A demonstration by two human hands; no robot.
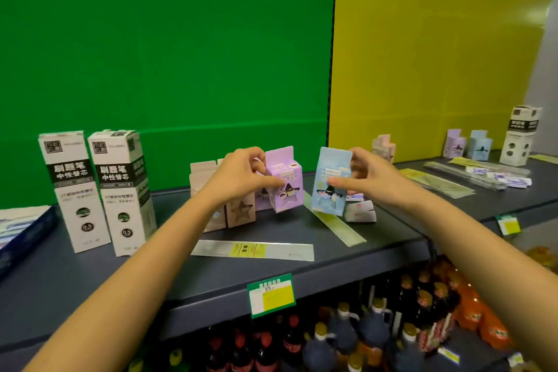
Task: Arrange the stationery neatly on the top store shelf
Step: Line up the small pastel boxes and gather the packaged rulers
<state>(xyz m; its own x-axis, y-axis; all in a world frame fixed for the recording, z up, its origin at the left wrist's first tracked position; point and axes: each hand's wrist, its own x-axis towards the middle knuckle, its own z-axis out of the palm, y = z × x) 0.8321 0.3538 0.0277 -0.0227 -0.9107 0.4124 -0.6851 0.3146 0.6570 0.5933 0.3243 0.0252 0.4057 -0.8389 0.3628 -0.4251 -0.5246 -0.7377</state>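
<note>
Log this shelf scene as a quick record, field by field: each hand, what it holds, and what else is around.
left hand: fingers grip purple box, tilted
right hand: fingers grip blue box
far left: two tall white boxes, upright
behind left hand: beige boxes, standing
lying flat: long flat pack on top shelf
below: bottles

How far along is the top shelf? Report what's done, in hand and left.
Done: two tall white refill boxes stand side by side; pink boxes are grouped upright.
In hand: left hand holds the purple box, right hand the blue box, both lifted.
Left: the flat packet, green strip, toppled white box and right-side packs lie loose.
</note>
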